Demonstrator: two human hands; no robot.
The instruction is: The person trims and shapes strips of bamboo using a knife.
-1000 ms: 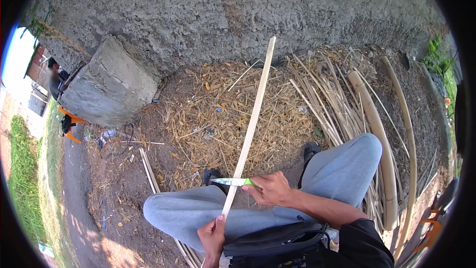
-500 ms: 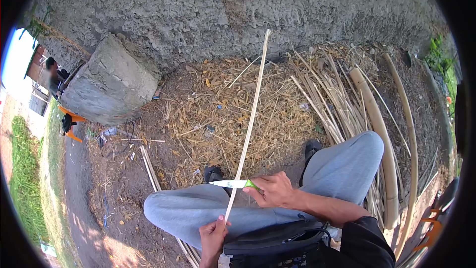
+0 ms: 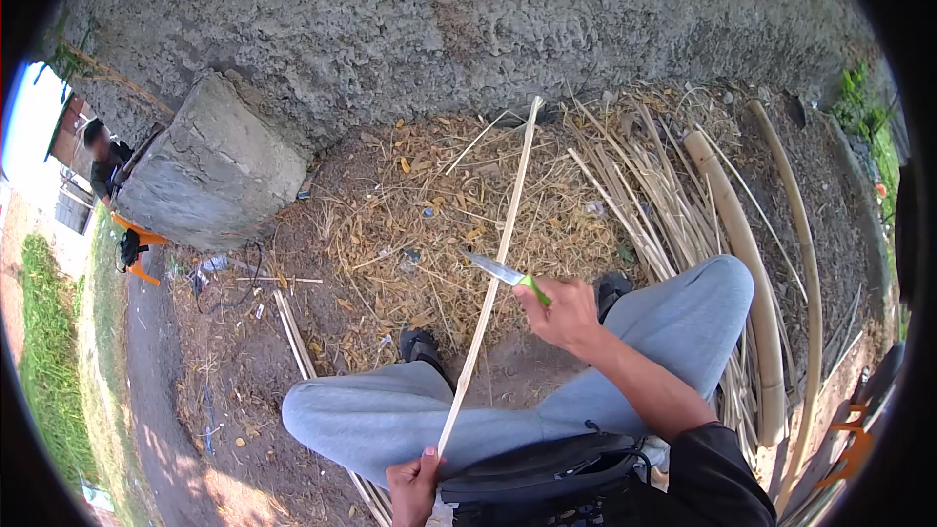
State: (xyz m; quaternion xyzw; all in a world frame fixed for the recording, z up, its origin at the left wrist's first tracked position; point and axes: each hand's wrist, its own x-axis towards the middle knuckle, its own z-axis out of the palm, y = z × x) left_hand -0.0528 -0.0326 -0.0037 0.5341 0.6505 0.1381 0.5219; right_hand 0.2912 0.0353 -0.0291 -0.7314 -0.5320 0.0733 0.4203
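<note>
A long, thin bamboo strip [image 3: 495, 273] slants upward from my lap toward the grey wall. Its lower end is pinched in my left hand [image 3: 414, 488], thumb on top, over my thigh. My right hand [image 3: 563, 314] is closed round the green handle of a knife [image 3: 498, 269]. The blade points left and crosses the strip about midway along; whether it touches the strip I cannot tell. My bent legs in light jeans [image 3: 381, 420] are spread beneath both hands.
Split bamboo strips [image 3: 649, 200] and a thick bamboo pole [image 3: 742, 273] lie at the right. Shavings and dry leaves [image 3: 429, 234] cover the ground. A concrete block [image 3: 220, 166] stands at the left, with a person [image 3: 107, 156] behind it. A rough wall [image 3: 468, 29] runs across the back.
My right hand and the knife have moved up and right, farther along the strip away from me. My left hand has shifted slightly down, drawing the strip's far end nearer.
</note>
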